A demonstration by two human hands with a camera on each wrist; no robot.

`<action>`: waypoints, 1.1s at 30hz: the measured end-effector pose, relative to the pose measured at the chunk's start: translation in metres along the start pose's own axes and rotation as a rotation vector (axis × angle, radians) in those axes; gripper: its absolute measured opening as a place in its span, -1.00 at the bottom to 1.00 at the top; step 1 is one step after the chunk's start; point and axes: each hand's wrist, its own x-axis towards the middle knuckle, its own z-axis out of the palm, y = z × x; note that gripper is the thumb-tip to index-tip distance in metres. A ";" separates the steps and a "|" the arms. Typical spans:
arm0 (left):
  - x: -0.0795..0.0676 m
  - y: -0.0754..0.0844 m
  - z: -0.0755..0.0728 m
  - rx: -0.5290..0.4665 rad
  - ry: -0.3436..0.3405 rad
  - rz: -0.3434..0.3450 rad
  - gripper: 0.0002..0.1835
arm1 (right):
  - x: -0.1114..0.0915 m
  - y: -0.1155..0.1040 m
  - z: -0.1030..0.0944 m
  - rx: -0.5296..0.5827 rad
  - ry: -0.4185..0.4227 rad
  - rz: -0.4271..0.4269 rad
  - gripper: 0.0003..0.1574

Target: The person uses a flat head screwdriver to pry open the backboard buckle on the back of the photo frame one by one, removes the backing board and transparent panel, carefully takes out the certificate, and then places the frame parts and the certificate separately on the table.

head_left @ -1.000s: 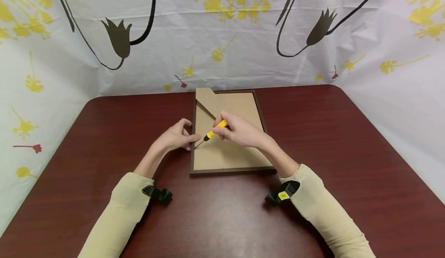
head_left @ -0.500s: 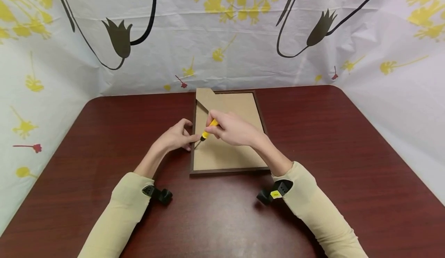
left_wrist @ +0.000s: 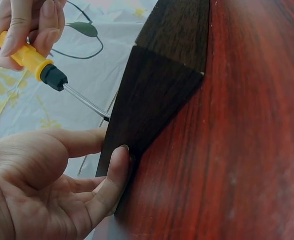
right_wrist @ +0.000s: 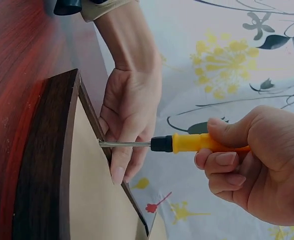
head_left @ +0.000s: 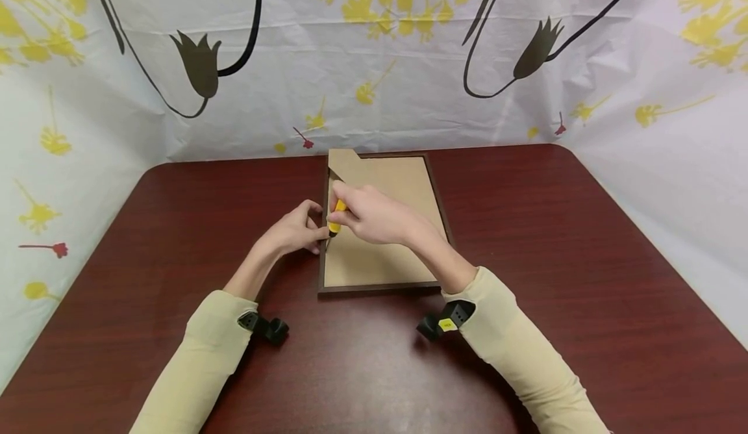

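Note:
A picture frame [head_left: 380, 289] with a dark wooden rim lies face down on the table, its tan backing board [head_left: 371, 265] showing. My left hand [head_left: 292, 231] grips the left rim, thumb on top and fingers against the outer side. In my right hand [head_left: 374, 216] I hold a screwdriver [right_wrist: 187, 143] with a yellow handle and black collar. Its metal tip meets the inner edge of the left rim beside my left thumb, as the right wrist view shows. The shaft stands steeply tilted over the board. A cardboard stand flap [head_left: 345, 162] lies across the board's upper left, partly hidden by my right hand.
The dark red wooden table [head_left: 234, 193] extends around the frame on all sides. White sheeting [head_left: 409, 109] with flower prints hangs behind the table and along both sides. A small black camera [head_left: 271, 330] is strapped at each wrist.
My right hand has shifted left, bringing the screwdriver from a low slant to a steeper angle while its tip stays at the left rim. My left hand has kept its place.

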 end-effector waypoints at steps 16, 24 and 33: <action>0.002 -0.005 -0.002 -0.109 -0.058 0.080 -0.55 | 0.024 -0.022 0.002 -0.059 -0.077 -0.026 -0.83; 0.004 -0.007 -0.002 -0.092 -0.072 0.161 -0.65 | 0.028 -0.026 0.005 -0.060 -0.093 -0.019 -0.83; 0.002 -0.003 -0.002 -0.086 -0.017 0.022 -0.40 | 0.016 -0.004 -0.002 0.058 -0.030 0.024 -0.84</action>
